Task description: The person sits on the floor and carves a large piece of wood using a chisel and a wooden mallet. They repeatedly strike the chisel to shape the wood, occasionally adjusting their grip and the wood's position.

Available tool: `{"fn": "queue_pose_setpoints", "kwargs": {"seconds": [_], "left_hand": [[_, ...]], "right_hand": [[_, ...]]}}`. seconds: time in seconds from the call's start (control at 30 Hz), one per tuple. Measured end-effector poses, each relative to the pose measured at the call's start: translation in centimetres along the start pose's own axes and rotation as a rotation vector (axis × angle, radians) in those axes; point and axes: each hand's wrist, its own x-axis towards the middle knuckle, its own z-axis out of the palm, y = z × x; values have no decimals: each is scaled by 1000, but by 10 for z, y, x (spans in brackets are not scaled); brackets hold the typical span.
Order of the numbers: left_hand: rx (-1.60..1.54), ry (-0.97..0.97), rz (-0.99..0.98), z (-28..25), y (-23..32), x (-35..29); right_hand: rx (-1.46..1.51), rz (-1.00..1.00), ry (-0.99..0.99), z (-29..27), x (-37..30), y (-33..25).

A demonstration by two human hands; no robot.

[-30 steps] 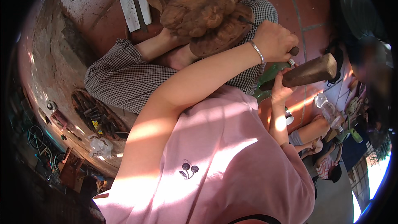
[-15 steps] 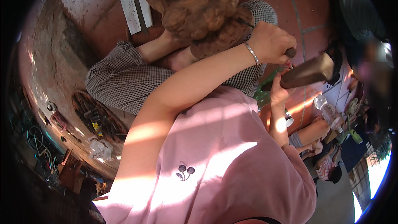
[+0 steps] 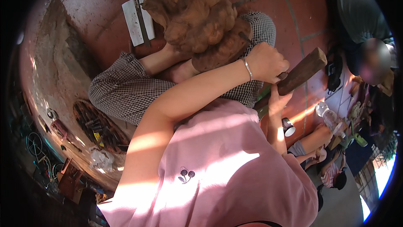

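A brown wood carving [image 3: 200,21] with rounded, lumpy relief rests against my crossed legs. My left hand [image 3: 266,62], a silver bangle at its wrist, is closed round a chisel [image 3: 245,37]. The chisel's dark blade reaches the right side of the carving, and its handle end sticks out below the fist. Just below, my right hand [image 3: 278,102] grips a wooden mallet [image 3: 303,71], whose thick block slants up to the right. The mallet's block is close to the chisel's handle end; whether they touch I cannot tell.
On the left, a wooden slab [image 3: 54,63] bears a basket of tools [image 3: 98,122] and a crumpled plastic bag [image 3: 102,160]. A white board [image 3: 133,23] lies on the tiled floor. To the right are a cup [image 3: 288,127], a plastic bottle [image 3: 329,115] and other people.
The mallet has swung left and tilted more upright, nearer the chisel's handle end. My left hand and the chisel have shifted slightly down and left in view.
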Motion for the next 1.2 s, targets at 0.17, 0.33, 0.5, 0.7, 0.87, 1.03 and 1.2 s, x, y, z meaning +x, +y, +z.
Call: {"fn": "queue_pose_setpoints", "kwargs": {"seconds": [0.17,0.33,0.5,0.7,0.87,1.03,1.2], "left_hand": [[-7,84,-91,2,3,4],[-31,152,-95,5,0,7],[-16,117,-67,-1,-4,4],[-104,232,-48,-7,-5,4],[-174,295,-47,-20,-5,5],[-145,279,-55,-18,-8,4],[-172,265,-63,-20,-8,4]], "right_hand": [[24,-46,-21,-5,2,-2],[80,-97,-45,-14,3,4],[-175,-139,28,-12,2,2],[-151,-212,3,-13,-3,11],[-239,-290,-6,-13,-3,13],[-298,-246,57,-11,-1,-4],[-321,-203,-20,-19,-5,17]]}}
